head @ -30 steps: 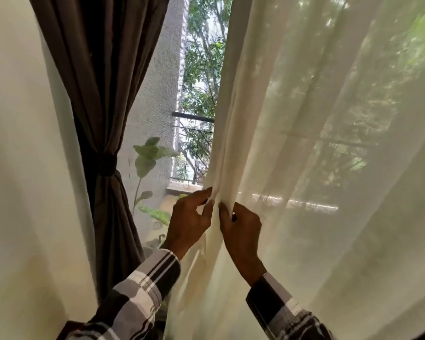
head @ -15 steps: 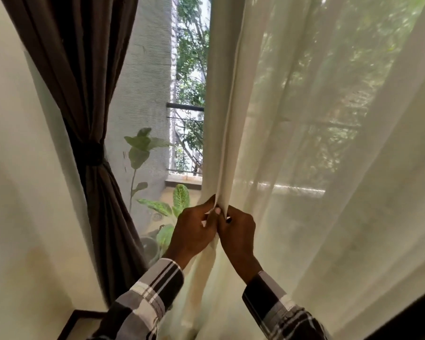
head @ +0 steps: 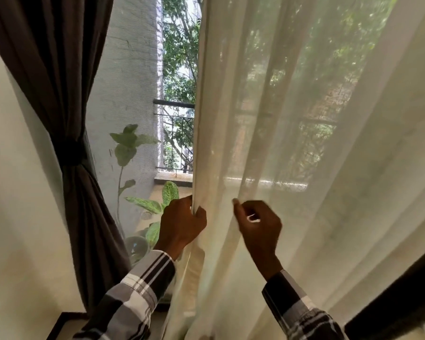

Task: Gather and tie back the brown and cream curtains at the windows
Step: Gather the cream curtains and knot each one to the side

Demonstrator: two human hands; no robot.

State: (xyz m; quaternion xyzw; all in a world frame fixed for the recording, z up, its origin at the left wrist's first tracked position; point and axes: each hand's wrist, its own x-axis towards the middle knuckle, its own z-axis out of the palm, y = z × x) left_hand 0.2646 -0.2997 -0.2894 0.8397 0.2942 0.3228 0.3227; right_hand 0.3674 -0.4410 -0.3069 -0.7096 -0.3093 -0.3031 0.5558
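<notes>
The brown curtain (head: 59, 82) hangs at the left, gathered and cinched at its middle by a dark tieback (head: 70, 153). A sheer cream curtain (head: 304, 119) covers the window's right side and hangs loose. My left hand (head: 180, 224) grips the cream curtain's bunched left edge, fingers curled round the folds. A short way to the right, my right hand (head: 260, 227) is curled against the sheer fabric and pinches a fold of it; the hand is slightly blurred.
Between the curtains, the window shows leafy potted plants (head: 128, 146) and a balcony railing (head: 174, 104). A plain wall (head: 15, 217) stands at the left. Dark frame edges show at the bottom right (head: 402, 298) and bottom left (head: 59, 322).
My right hand has moved right, away from my left hand, to a new spot on the cream curtain. My left hand keeps its grip on the gathered edge.
</notes>
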